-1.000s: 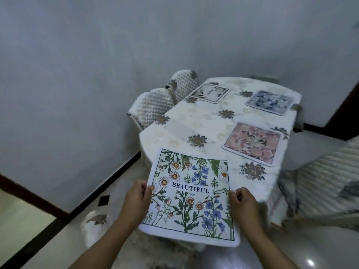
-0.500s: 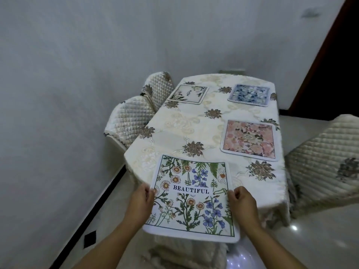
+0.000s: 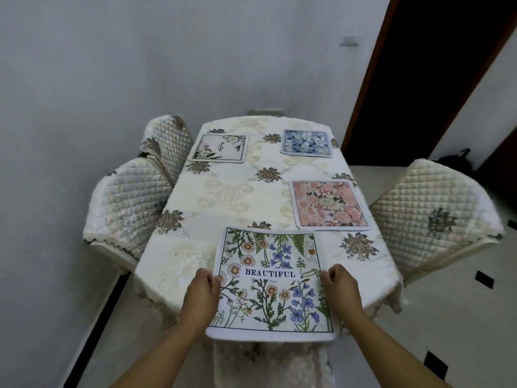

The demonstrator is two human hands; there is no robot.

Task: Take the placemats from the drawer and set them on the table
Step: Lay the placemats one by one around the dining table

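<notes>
I hold a white placemat (image 3: 270, 278) printed with wildflowers and the word BEAUTIFUL over the near end of the table (image 3: 223, 197). My left hand (image 3: 202, 294) grips its left edge and my right hand (image 3: 340, 287) grips its right edge. Its far part hangs above the cream tablecloth and its near edge juts out past the table's end. Three other placemats lie flat on the cloth: a pink floral one (image 3: 330, 205) at the right, a blue floral one (image 3: 306, 142) at the far right, and a pale one with white flowers (image 3: 219, 148) at the far left.
Two quilted cream chairs (image 3: 131, 203) (image 3: 167, 141) stand along the table's left side against the wall. Another quilted chair (image 3: 436, 217) stands at the right. A chair back (image 3: 271, 365) sits tucked under the near end below the placemat. A dark doorway (image 3: 430, 65) opens at the far right.
I have come round to face the table's near end squarely. The held placemat has moved forward, further over the tablecloth, with both hands still on its edges.
</notes>
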